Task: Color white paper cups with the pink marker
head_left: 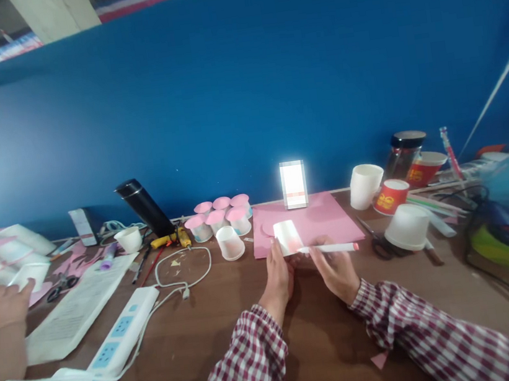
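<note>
In the head view my left hand (279,275) is closed around a small white paper cup (285,232), tilted on its side, with a pinkish patch near its lower end. My right hand (338,272) grips a white marker (339,247) with a red end, its tip at the cup's side. Both hands are just in front of pink paper sheets (333,220) lying on the table. To the left stand several small cups with pink paper tops (216,219) and one upside-down white cup (230,243).
A power strip (111,353) with a cable lies left, near a printed sheet (82,304) and a black flask (144,206). Another person's hand (0,308) is at far left. White cups (408,226), a red cup (392,197) and scissors (379,246) are right. A blue partition (241,92) rises behind.
</note>
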